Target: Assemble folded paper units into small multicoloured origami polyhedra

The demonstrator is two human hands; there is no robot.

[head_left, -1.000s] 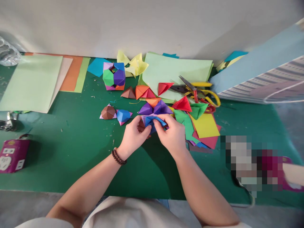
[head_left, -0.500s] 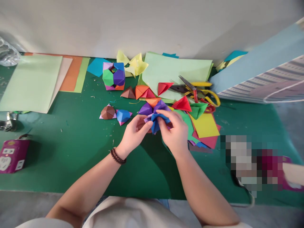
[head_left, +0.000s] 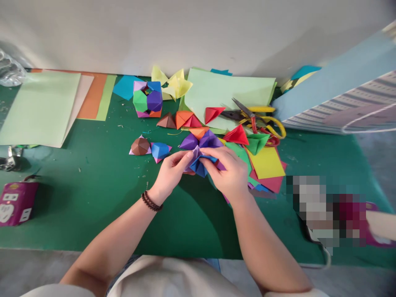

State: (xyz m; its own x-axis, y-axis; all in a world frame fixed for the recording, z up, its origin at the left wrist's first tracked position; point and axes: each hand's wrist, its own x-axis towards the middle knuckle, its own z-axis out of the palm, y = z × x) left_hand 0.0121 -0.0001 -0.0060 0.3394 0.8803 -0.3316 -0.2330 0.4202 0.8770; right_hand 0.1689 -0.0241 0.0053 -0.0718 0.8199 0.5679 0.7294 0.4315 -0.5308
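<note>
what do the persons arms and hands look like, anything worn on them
Both forearms are bare, and neither the left hand nor the right hand wears gloves. A dark brown beaded bracelet circles the left wrist; the right wrist has nothing on it. A cream garment shows at the bottom of the view, apparently with short sleeves.

A green-topped table (head_left: 93,198) carries loose sheets of pale green paper (head_left: 40,107) and orange paper (head_left: 91,97) at far left, a folded paper polyhedron in green, blue and purple (head_left: 147,99) at far centre, yellow-handled scissors (head_left: 272,123) at far right, a yellow paper square (head_left: 266,163) nearer them, and a magenta plug socket (head_left: 17,204) at near left.
</note>
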